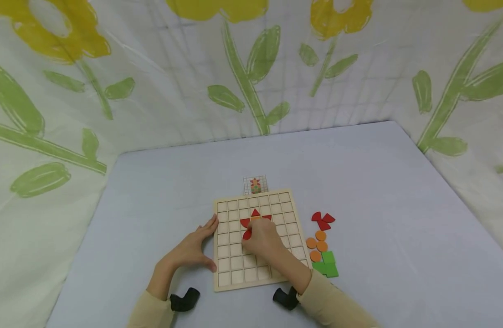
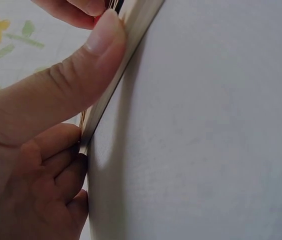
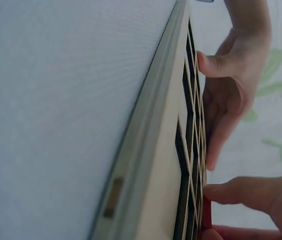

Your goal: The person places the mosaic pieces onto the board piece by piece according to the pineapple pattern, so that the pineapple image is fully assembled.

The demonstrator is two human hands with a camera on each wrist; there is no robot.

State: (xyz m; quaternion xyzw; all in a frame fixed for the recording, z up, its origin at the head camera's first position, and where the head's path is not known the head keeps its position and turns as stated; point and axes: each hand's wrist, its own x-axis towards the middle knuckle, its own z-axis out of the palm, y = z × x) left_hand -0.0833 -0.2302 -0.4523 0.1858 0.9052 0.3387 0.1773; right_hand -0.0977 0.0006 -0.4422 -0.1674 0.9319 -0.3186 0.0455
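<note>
A wooden grid board (image 1: 231,276) lies on the table. My left hand (image 1: 190,248) is spread along its left edge, thumb and fingers touching the rim. Over the middle of the board, my right hand (image 1: 261,237) pinches a red quarter-circle piece (image 1: 246,234) between thumb and finger; the red piece (image 3: 207,214) shows at the grid in the right wrist view. Above that hand, a red triangle (image 1: 255,212) and red pieces to the left (image 1: 244,222) and right (image 1: 268,217) sit in cells around an orange piece (image 1: 255,217), which my right hand partly hides.
Right of the board lie loose red pieces (image 1: 323,225), several orange discs (image 1: 322,246) and green squares (image 1: 331,270). A small pattern card (image 1: 255,185) lies against the board's far edge. A curtain with printed flowers (image 1: 186,91) hangs behind the table (image 1: 378,205).
</note>
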